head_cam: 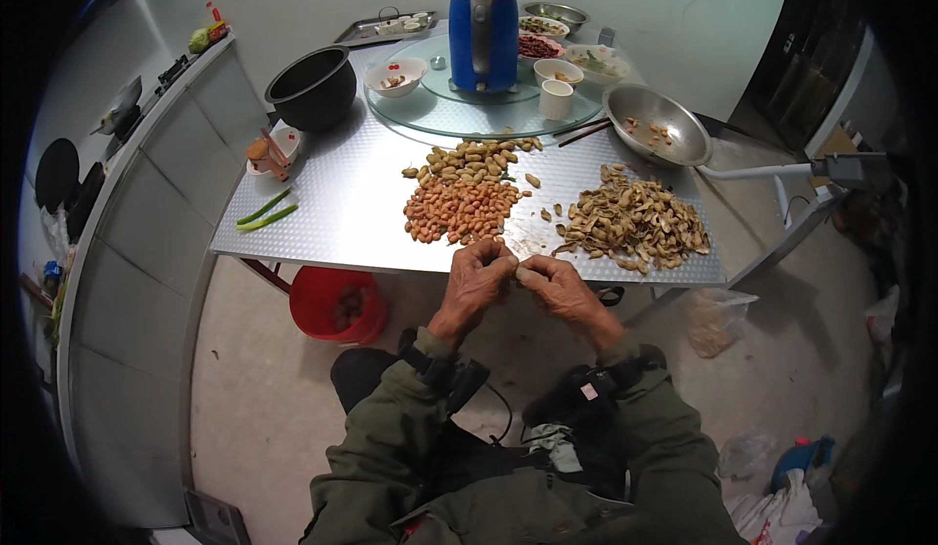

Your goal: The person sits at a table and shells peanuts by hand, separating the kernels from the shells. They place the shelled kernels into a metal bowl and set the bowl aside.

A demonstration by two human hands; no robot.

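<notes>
My left hand (481, 277) and my right hand (560, 288) meet at the table's front edge, thumbs and fingertips pinched close together. Whatever lies between the fingertips is too small or hidden to make out, perhaps a bit of peanut. Just beyond my left hand lies a heap of shelled reddish peanut kernels (458, 211). Behind it, touching, is a pile of unshelled peanuts (476, 160). A large mound of empty peanut shells (634, 222) spreads to the right of my right hand.
A steel bowl (692, 123) holding a few kernels stands at the right. A blue kettle (506, 39) and dishes sit on the glass turntable (469, 123). At the left are a black pot (311, 94) and green stalks (267, 219). A red bucket (311, 310) stands below the table.
</notes>
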